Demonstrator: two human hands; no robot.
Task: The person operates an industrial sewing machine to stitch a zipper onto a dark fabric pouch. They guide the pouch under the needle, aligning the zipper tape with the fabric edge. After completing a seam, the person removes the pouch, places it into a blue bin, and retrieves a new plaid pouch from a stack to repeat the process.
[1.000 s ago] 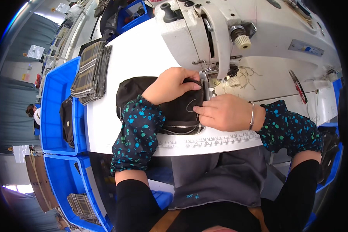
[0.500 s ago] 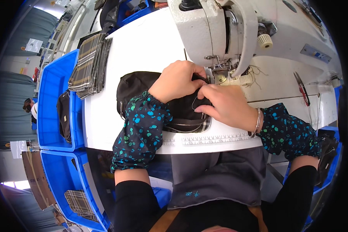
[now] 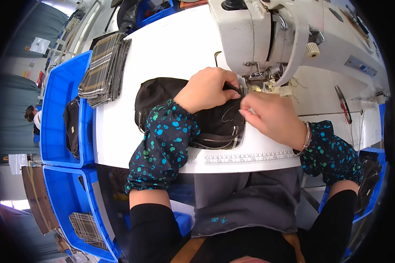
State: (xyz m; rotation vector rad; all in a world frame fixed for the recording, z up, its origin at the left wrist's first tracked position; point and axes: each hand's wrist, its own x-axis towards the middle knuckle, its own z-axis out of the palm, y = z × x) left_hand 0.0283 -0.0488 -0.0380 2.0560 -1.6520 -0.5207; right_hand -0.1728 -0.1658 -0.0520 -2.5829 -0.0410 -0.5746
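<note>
A dark fabric pouch (image 3: 213,120) lies on the white table, with a curved zipper (image 3: 213,145) along its near edge and a bit of plaid cloth at one corner. My left hand (image 3: 206,90) rests on its far right part, thumb and fingers pinching the edge beside the presser foot of the sewing machine (image 3: 243,37). Just right of the pouch is my right hand (image 3: 274,115), its fingers closed together; whatever is between them does not show. A loose pale thread (image 3: 226,115) curls on the dark fabric between the hands.
Stacked plaid cloth pieces (image 3: 103,65) sit at the table's left edge, over a blue bin (image 3: 52,109). Below stands another blue bin (image 3: 59,188) holding plaid pieces. Red-handled scissors (image 3: 344,105) lie at right. A printed ruler (image 3: 250,158) runs along the front edge.
My right hand has moved right, off the pouch's surface and away from the thread. My left hand stays pinched on the edge. The whole view has shifted slightly.
</note>
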